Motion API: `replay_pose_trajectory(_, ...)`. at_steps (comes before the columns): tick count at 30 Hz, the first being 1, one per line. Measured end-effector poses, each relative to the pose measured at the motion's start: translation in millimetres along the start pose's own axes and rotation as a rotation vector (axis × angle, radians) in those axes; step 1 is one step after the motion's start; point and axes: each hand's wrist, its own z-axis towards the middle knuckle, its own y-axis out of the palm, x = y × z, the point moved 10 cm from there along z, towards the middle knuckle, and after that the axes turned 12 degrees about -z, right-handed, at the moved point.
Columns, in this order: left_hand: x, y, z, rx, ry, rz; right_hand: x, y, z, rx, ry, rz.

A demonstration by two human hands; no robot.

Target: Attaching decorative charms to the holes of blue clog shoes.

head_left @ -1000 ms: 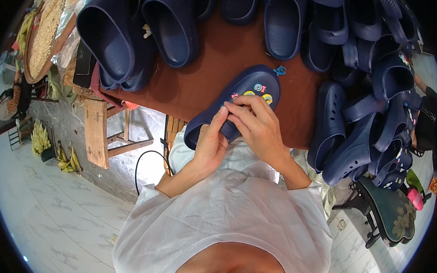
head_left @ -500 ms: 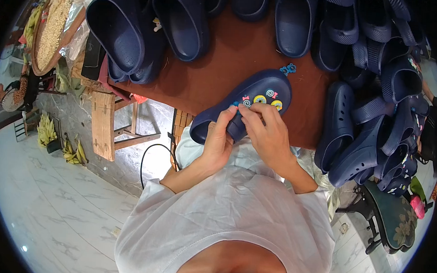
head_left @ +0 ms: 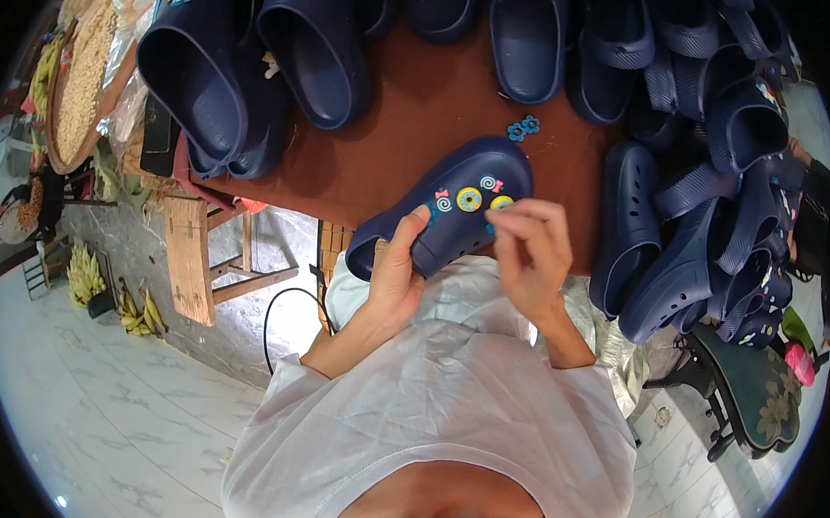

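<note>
A navy clog (head_left: 465,164) lies tilted at the table's front edge, its toe pointing away to the right. My left hand (head_left: 398,267) is closed around its heel side, with the thumb on top beside a small blue charm (head_left: 431,215). Across the upper sit pink-and-white swirl candy charms (head_left: 443,201) and yellow ring charms (head_left: 468,199). My right hand (head_left: 534,250) is at the clog's right side, its fingers bent together near a ring charm; a bit of blue shows at the fingertips, but what they hold is unclear. Beyond the toe, blue flower charms (head_left: 523,128) lie on the table.
Several navy clogs (head_left: 317,60) line the back of the brown table (head_left: 403,101); more are piled on the right (head_left: 675,243). A wooden stool (head_left: 189,258) stands at left, near bananas (head_left: 139,312) on the floor. A dark green chair (head_left: 747,394) is at lower right.
My right hand has moved from the middle of the clog's upper toward its right side, uncovering the charms. My left hand still grips the clog. The view has shifted slightly.
</note>
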Motion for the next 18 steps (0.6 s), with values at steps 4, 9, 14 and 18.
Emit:
replay_pose_trajectory(4,0.6,0.7,-2.3,0.029,-0.003,0.006,28.0,-19.2,8.2,0.072,0.089,-0.108)
replay_pose_trajectory(9,0.5,8.6,3.0,-0.013,-0.023,0.013,72.9,7.7,-5.6,-0.015,0.372,0.158)
replay_pose_trajectory(14,7.4,12.0,-4.6,0.013,-0.043,-0.007,68.1,16.7,0.0,-0.028,0.352,0.198)
replay_pose_trajectory(18,11.0,9.7,-3.4,0.013,-0.059,-0.013,62.6,14.5,9.9,-0.057,0.277,0.167)
